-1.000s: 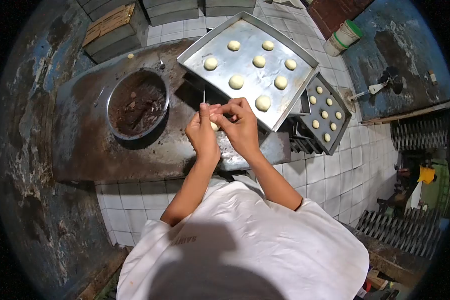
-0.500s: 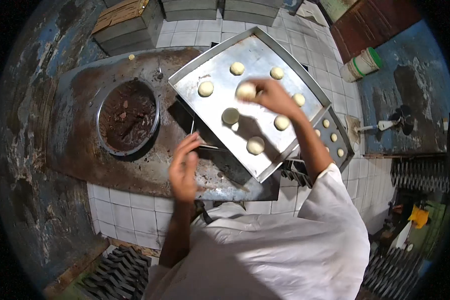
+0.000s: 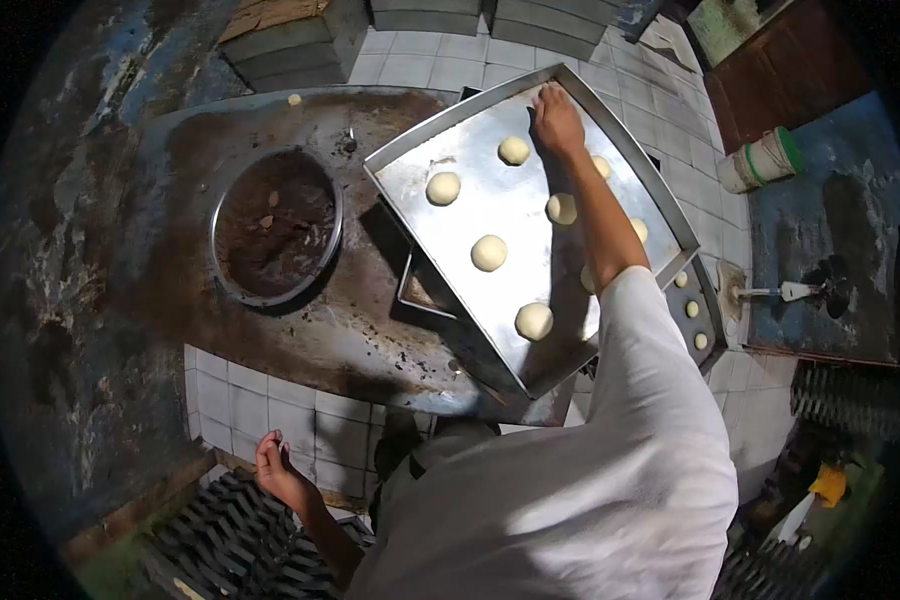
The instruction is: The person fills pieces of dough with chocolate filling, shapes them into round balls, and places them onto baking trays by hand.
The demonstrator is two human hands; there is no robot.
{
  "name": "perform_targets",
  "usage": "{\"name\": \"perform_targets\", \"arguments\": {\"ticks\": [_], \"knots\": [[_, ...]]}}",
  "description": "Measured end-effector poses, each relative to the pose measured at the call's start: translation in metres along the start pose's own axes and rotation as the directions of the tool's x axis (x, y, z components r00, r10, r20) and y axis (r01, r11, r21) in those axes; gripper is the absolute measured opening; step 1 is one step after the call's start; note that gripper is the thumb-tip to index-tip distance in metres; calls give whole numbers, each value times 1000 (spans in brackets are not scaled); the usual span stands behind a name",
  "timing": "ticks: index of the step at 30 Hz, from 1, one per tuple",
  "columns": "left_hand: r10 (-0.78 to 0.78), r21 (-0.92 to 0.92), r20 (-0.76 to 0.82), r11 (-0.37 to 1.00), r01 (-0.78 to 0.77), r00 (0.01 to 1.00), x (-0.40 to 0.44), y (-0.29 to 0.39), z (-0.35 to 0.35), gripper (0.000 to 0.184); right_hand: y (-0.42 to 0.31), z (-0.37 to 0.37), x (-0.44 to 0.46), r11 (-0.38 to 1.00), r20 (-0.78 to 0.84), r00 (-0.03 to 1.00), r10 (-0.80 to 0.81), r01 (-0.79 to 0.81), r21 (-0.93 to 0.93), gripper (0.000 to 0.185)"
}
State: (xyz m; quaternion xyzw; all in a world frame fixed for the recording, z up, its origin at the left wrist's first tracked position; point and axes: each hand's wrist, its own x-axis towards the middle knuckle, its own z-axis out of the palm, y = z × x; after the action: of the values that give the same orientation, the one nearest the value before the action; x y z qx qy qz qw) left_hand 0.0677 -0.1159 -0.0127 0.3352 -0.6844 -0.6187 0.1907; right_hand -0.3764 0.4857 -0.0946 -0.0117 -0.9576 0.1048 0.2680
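My right hand (image 3: 558, 118) reaches to the far corner of a shallow metal baking tray (image 3: 420, 222). Its fingers are bent together and point down there; what they hold, if anything, is hidden. Several pale dough balls sit spaced apart on the tray, among them a dough ball (image 3: 513, 151) left of that hand, another (image 3: 561, 208) beside my forearm and one (image 3: 534, 321) towards the near corner. My forearm partly covers some balls on the right. My left hand (image 3: 285, 475) is off the table, low on the left, fingers loosely curled and apart, with nothing seen in it.
A round metal bowl (image 3: 338, 245) with dark brown stuff stands on the stained table (image 3: 170, 270), left of the tray. Another tray (image 3: 715, 330) with dough balls lies to the right. Dark stacked metal racks (image 3: 225, 540) are near my left arm. A lidded bucket (image 3: 762, 160) stands at the right.
My right hand has moved from a dough ball mid-tray to the far corner; that ball now rests on the tray. My left hand has dropped from the tray's near-left side to below the table edge.
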Motion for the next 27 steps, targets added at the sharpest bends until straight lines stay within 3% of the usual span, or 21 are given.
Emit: {"name": "perform_targets", "arguments": {"ticks": [5,7,8,11,12,14,15,17,20,23,26,27], "knots": [[66,58,41,996,-69,997,-11,2,3,15,-5,13,-18,988,20,993,115,-113,-104,52],[53,17,54,998,-54,997,-11,1,3,17,2,-2,-6,977,315,935,164,-109,-185,61],[43,27,43,999,-44,998,-7,-5,-1,17,3,-7,2,961,410,869,277,-260,-97,68],[74,61,28,995,-75,997,3,-2,-21,18,-13,-74,-6,965,81,962,261,-262,2,67],[95,68,15,993,-96,995,6,-2,-27,18,-17,-99,-24,959,74,956,284,-284,-4,67],[52,59,-3,997,-51,999,14,-5,-42,18,-28,-157,-83,961,-236,932,275,-264,80,67],[6,38,-49,999,-4,999,20,-7,-49,18,-48,-197,-122,948,-232,920,317,-316,45,70],[-13,20,-34,1000,13,999,32,-14,-54,18,-73,-227,-205,875,-263,848,460,-483,-27,76],[26,-25,61,999,-24,998,54,-18,-51,17,-119,-242,-302,709,-162,711,684,-701,-84,104],[109,-151,252,986,-72,962,73,0,-19,19,-145,-229,-346,518,-116,509,853,-853,66,114],[248,-209,418,962,-173,874,56,41,15,22,-151,-221,-359,205,-28,209,978,-911,358,108],[345,-252,475,935,-250,809,54,50,17,21,-162,-231,-366,207,-77,192,978,-891,404,106]]}}
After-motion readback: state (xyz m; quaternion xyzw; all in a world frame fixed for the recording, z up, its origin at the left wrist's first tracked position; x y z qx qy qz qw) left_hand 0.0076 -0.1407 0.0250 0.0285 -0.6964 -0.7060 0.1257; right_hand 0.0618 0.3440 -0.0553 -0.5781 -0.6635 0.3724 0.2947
